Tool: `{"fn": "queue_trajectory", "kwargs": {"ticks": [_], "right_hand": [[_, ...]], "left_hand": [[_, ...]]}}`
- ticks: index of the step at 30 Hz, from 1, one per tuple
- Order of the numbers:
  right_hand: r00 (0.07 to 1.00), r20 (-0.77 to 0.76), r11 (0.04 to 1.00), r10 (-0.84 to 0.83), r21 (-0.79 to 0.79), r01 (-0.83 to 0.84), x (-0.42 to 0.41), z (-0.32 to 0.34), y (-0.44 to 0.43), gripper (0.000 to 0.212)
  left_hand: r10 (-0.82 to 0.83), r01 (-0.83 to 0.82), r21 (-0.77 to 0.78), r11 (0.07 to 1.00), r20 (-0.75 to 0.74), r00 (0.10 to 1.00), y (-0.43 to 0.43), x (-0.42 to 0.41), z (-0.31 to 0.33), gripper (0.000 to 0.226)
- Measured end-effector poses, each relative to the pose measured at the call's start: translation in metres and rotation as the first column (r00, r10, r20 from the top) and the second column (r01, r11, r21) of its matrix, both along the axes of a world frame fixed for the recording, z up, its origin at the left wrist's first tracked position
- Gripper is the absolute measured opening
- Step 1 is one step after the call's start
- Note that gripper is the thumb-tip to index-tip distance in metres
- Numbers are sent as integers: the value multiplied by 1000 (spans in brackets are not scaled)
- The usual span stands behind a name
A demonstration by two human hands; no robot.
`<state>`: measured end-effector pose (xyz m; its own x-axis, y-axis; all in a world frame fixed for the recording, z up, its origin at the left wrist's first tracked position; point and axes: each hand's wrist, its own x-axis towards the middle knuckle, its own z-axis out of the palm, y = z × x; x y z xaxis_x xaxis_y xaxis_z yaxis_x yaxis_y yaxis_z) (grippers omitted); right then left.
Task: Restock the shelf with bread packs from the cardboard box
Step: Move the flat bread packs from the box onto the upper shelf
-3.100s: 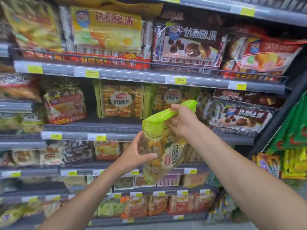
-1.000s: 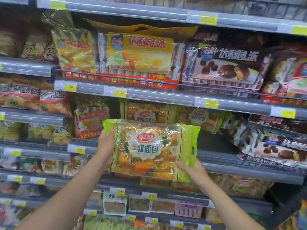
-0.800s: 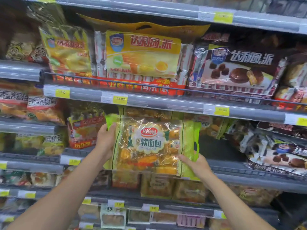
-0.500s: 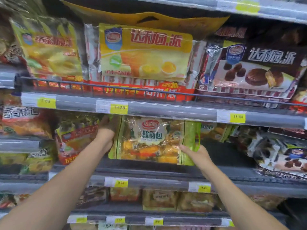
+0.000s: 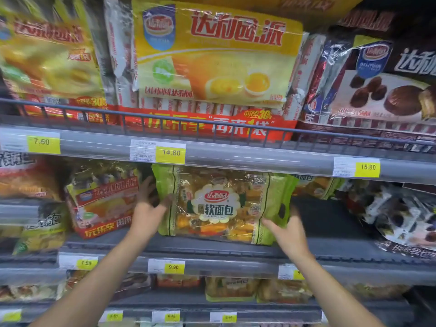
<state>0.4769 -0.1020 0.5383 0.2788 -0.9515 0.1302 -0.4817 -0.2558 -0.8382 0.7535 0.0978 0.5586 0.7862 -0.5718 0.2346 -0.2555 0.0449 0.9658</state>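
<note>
Two hands bracket one bread pack (image 5: pixel 219 204) standing upright on the grey shelf (image 5: pixel 212 247), face label outward. The left hand (image 5: pixel 147 208) sits at the pack's left green border, fingers (image 5: pixel 147 187) spread and reaching behind that edge, thumb lying on the front film. The right hand (image 5: pixel 286 232) sits at the lower right corner, fingers (image 5: pixel 271 226) partly curled against the film near the cut-out handle. Motion blur hides how firmly either hand presses; both touch the pack, and neither shows a closed grip around it.

Placement logic: the pack's base appears to rest on the shelf deck, just behind the front lip, so the shelf probably carries the weight and the hands only steady and square the pack. Holding opposite edges keeps the soft film from folding and keeps the label facing the aisle. The pack stands under the price rail (image 5: pixel 212 156) of the deck above, with little headroom, which explains the low, level entry.

Neighbours: a red-banded pack (image 5: pixel 103 204) stands just beside the left hand; more green-edged packs (image 5: pixel 316 185) sit behind and to the right. A bare stretch of deck (image 5: pixel 330 220) lies right of the pack.

Judged status: this pack is nearly seated. Releasing it calls for checking that it stands unaided, since the soft bag may tip forward. The cardboard box is not in view.
</note>
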Motion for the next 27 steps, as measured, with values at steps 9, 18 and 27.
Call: {"fn": "queue_trajectory", "kwargs": {"ticks": [9,18,27], "right_hand": [[910,-389,798,140,-500,-337,8,-19,41,63],[869,-491,847,67,-432,-309,29,-14,28,96],[860,-509,848,32,-442,-293,42,-16,16,96]], "left_hand": [[-172,-190,458,869,637,751,10,-24,-27,122],[-114,-254,446,858,648,753,-9,-24,-31,125],[-115,-245,419,874,669,734,-19,-12,-37,122]]}}
